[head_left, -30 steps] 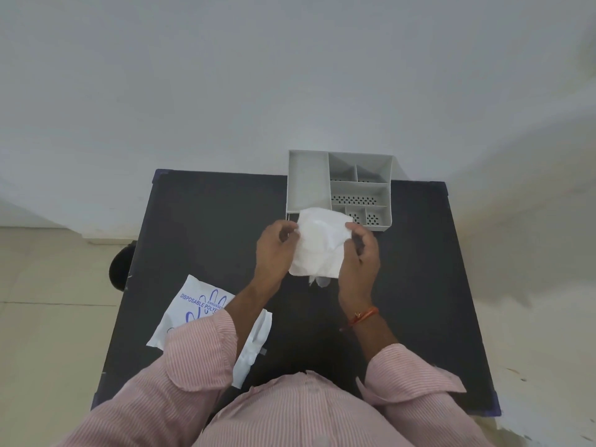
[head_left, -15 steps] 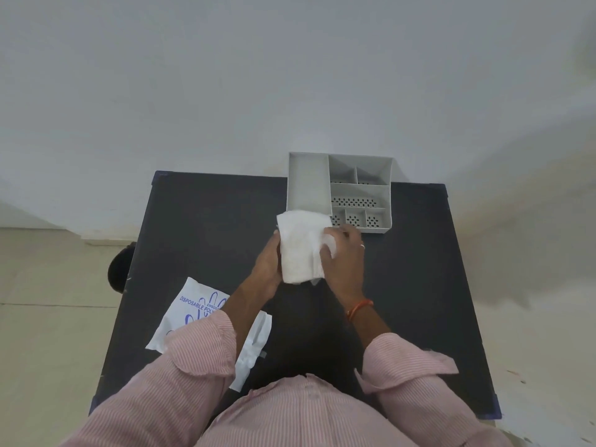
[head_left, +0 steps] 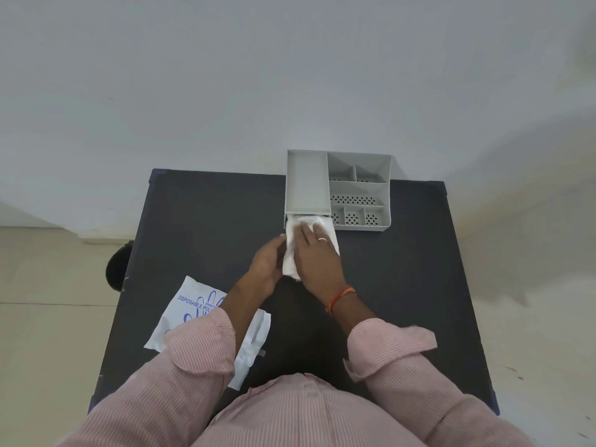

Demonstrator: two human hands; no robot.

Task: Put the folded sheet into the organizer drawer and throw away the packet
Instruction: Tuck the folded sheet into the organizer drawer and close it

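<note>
Head view: plain pale wall behind, tiled floor (head_left: 48,317) on both sides, dark counter (head_left: 209,221) filling the middle. Pushed against the wall at the counter's far edge, slightly right of centre, a grey organizer (head_left: 358,188) with a flat-topped left section and perforated compartments on the right. Pulled out toward the person from under that left section, the organizer drawer (head_left: 285,221), only its front corner and rim showing. Bare counter wide open to the left of the organizer and to its right as far as the right edge; also open between the forearms. Near the counter's left front, a white packet (head_left: 193,311) printed in blue, lying flat, partly hidden by the left sleeve (head_left: 193,366), well apart from the organizer. Beyond the left edge, a dark round object (head_left: 116,269) on the floor, unclear what.

Folded sheet (head_left: 292,253): white, lying half over the drawer's opening, near end hanging toward the person.

Right hand (head_left: 317,262): palm down, fingers spread flat on top of the sheet, pressing it at the drawer mouth; ring on one finger, orange thread at the wrist. Left hand (head_left: 267,262): alongside the sheet's left edge, fingers curled against it; whether pinching or only steadying, cannot tell. Both forearms angled inward, pink striped cuffs rolled back.
</note>
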